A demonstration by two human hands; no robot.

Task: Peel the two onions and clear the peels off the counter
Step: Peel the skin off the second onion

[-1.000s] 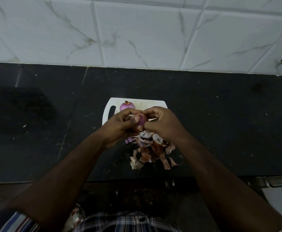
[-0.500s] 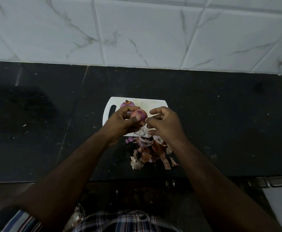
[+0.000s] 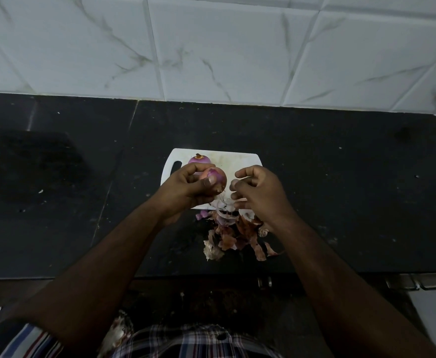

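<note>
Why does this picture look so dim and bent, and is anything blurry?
Head view: light is weak, so the black counter swallows detail while the wall tiles stay pale. The wide lens curves the tile lines and the counter's edge. The right hand looks slightly smeared; the left hand, gripping an onion, is sharper.

white cutting board (image 3: 240, 161) on black counter (image 3: 341, 189), marbled wall tiles (image 3: 224, 47) behind
</note>
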